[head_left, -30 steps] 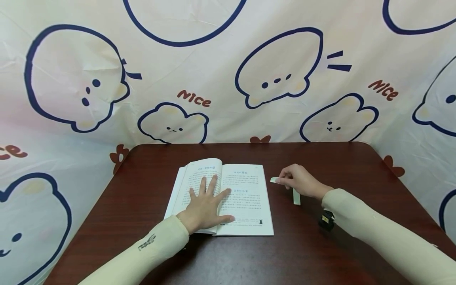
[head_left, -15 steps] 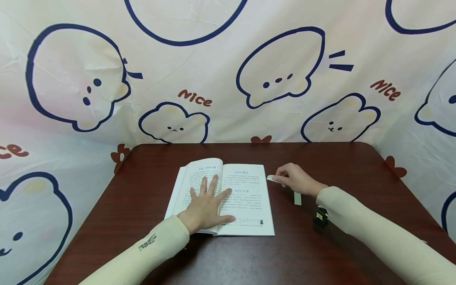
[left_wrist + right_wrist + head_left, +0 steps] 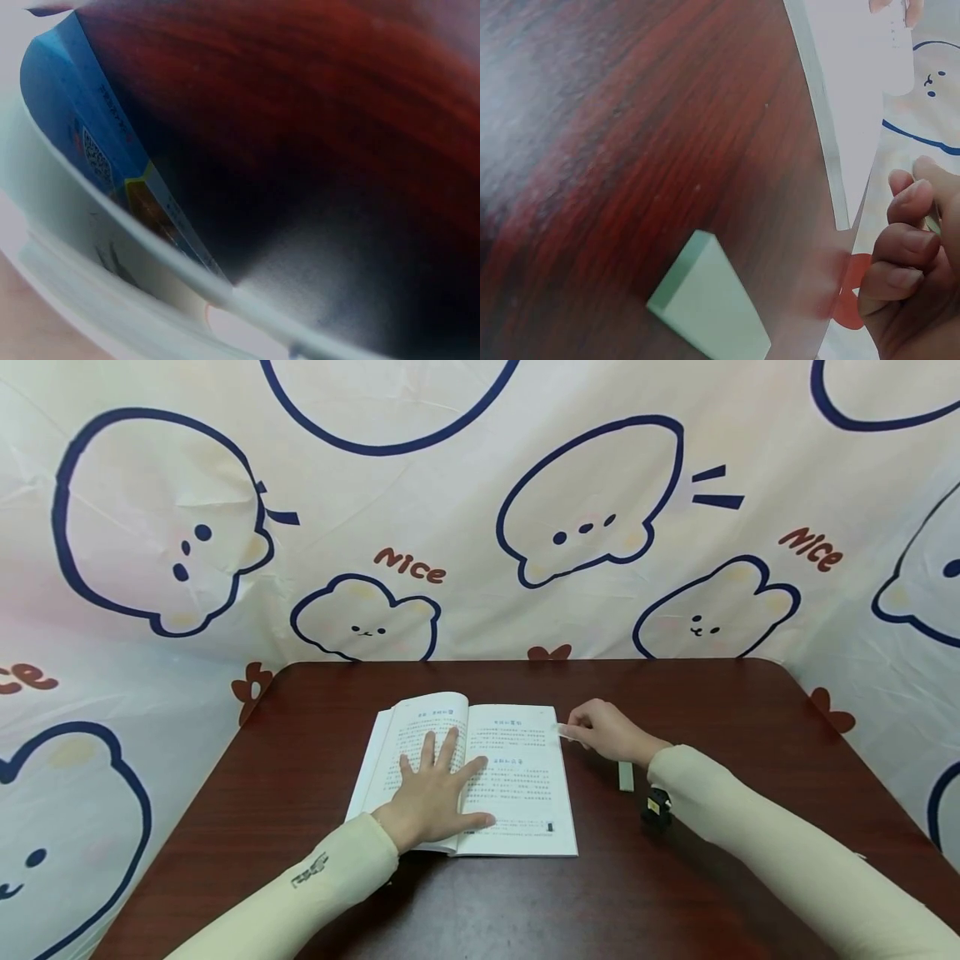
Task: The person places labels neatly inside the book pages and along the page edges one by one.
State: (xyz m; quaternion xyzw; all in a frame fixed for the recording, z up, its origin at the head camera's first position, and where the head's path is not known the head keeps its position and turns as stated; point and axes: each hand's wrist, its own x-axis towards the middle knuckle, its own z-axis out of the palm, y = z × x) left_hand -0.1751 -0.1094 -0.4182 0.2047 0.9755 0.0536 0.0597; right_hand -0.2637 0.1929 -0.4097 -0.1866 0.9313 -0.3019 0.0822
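Observation:
An open book point(image 3: 517, 789) lies on the table, printed pages up. My left hand point(image 3: 429, 797) rests on it with fingers spread, across the fold between the two pages. Between thumb and fingers, my right hand point(image 3: 609, 731) pinches a small pale green sticky note point(image 3: 567, 732), whose free end overlaps the upper right edge of the right page in the head view. Just below that hand lies a narrow pale green pad of sticky notes point(image 3: 709, 296), partly hidden by it in the head view. The left wrist view shows the book's blue cover point(image 3: 90, 112) beside my sleeve.
The dark reddish-brown wooden table point(image 3: 510, 910) stands against a pale cloth backdrop point(image 3: 480, 527) printed with cartoon bears. A small black device point(image 3: 657, 808) hangs under my right cuff.
My right hand has moved left with the sticky note, from beside the book to its right page edge, uncovering less of the pad. The left hand has stayed in place.

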